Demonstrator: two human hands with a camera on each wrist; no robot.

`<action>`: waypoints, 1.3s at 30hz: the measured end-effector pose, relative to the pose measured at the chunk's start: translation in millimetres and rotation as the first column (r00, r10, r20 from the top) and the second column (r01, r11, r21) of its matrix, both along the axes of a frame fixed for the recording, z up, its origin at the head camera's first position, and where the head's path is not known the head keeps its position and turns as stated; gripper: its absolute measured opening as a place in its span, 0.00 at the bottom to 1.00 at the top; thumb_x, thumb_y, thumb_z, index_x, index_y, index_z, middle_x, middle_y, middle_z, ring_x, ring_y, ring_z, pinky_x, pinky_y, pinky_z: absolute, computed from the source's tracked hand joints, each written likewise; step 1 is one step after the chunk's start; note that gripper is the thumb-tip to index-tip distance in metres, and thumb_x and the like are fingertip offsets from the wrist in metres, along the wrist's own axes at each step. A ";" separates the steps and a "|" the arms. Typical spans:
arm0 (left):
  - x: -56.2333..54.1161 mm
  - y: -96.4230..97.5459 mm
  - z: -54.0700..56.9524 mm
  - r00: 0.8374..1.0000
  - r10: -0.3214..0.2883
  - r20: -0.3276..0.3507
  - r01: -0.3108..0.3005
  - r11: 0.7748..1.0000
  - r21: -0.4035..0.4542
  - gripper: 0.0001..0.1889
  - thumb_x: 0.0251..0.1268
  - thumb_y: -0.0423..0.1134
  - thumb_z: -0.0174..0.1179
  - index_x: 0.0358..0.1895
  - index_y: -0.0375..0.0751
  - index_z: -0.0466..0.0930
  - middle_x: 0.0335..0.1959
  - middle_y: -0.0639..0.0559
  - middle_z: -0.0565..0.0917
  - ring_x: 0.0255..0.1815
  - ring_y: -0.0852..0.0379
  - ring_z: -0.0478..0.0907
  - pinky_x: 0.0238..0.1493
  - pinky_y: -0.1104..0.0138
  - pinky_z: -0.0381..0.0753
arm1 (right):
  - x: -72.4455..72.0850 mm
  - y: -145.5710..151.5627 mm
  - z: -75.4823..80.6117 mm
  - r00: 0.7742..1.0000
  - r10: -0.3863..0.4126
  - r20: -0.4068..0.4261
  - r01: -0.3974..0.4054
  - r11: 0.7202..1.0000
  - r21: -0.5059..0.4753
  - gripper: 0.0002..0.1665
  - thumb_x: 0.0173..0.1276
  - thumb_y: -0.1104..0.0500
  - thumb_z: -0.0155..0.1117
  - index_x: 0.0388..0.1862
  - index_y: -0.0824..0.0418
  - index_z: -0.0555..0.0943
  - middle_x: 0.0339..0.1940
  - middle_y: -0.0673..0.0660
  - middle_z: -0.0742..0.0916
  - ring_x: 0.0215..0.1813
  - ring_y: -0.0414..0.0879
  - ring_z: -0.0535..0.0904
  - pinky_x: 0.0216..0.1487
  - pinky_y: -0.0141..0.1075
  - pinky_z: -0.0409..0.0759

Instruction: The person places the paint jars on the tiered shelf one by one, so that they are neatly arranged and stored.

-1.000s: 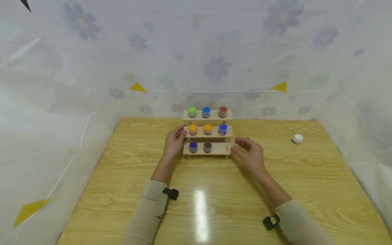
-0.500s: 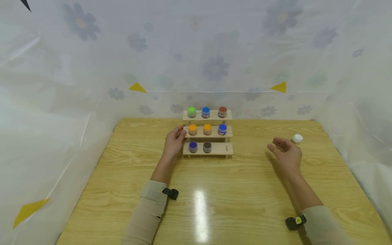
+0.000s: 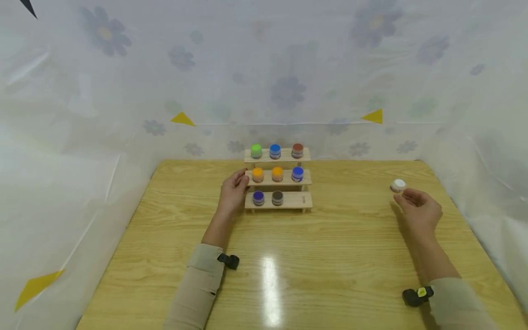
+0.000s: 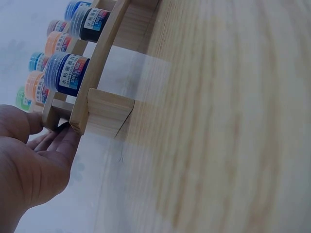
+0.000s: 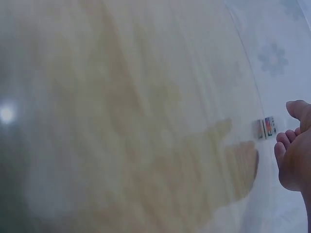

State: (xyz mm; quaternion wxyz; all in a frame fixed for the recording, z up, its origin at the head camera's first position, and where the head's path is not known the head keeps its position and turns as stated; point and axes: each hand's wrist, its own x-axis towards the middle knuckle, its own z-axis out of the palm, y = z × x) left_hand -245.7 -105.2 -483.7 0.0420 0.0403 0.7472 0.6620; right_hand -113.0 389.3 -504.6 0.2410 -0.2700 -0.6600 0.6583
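A three-tier wooden rack (image 3: 290, 202) holds several small paint jars with coloured lids. At its left end, my left hand (image 3: 233, 193) grips the middle shelf, thumb and fingers around the shelf's end. In the left wrist view, a dark blue paint jar (image 4: 72, 74) and a black paint jar (image 4: 95, 24) stand on the lowest shelf. My right hand (image 3: 421, 211) is by a white-lidded paint jar (image 3: 398, 184) on the right of the table, its fingers loosely bent and holding nothing. The right wrist view shows this jar (image 5: 265, 128) just beyond the fingertips.
The wood-grain table (image 3: 330, 261) is bounded at the back and sides by a pale flowered sheet (image 3: 288, 59). On the rack's lowest shelf, the right end is bare beside the dark brown-lidded jar (image 3: 277, 198).
My right hand has moved right, away from the rack's lowest shelf and over to the white-lidded paint jar. My left hand has stayed at the rack's left end.
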 end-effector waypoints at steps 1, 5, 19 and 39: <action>-0.1 -0.2 0.2 1.000 -0.001 -0.001 0.001 1.000 0.001 0.24 0.86 0.42 0.54 0.78 0.38 0.71 0.69 0.38 0.80 0.69 0.45 0.78 0.67 0.59 0.84 | -1.0 3.0 -0.8 1.000 -0.011 0.008 0.011 1.000 0.011 0.28 0.62 0.67 0.82 0.59 0.73 0.83 0.41 0.48 0.89 0.40 0.35 0.85 0.42 0.18 0.85; -0.6 -1.1 0.3 1.000 -0.002 -0.003 0.002 1.000 -0.003 0.24 0.87 0.42 0.53 0.77 0.38 0.71 0.68 0.38 0.80 0.69 0.46 0.79 0.67 0.60 0.84 | -8.0 12.8 -4.4 0.996 -0.039 0.084 0.029 0.992 0.119 0.27 0.64 0.61 0.82 0.60 0.69 0.84 0.40 0.44 0.87 0.40 0.32 0.83 0.39 0.16 0.83; 2.1 -0.1 2.7 1.000 -0.010 0.001 0.010 1.000 0.005 0.24 0.87 0.42 0.53 0.78 0.38 0.71 0.67 0.38 0.80 0.68 0.45 0.79 0.67 0.59 0.84 | -40.2 21.0 -10.3 0.961 -0.017 0.275 -0.029 0.987 0.161 0.38 0.67 0.52 0.79 0.72 0.62 0.78 0.44 0.40 0.81 0.43 0.30 0.78 0.41 0.14 0.80; 0.8 -0.2 1.2 1.000 -0.013 0.003 0.013 1.000 0.009 0.25 0.87 0.42 0.53 0.78 0.38 0.70 0.69 0.38 0.79 0.70 0.46 0.78 0.68 0.60 0.84 | -36.2 -14.2 -6.5 0.986 0.106 0.130 -0.144 0.934 0.326 0.32 0.69 0.54 0.78 0.67 0.68 0.81 0.47 0.43 0.84 0.47 0.30 0.81 0.46 0.15 0.82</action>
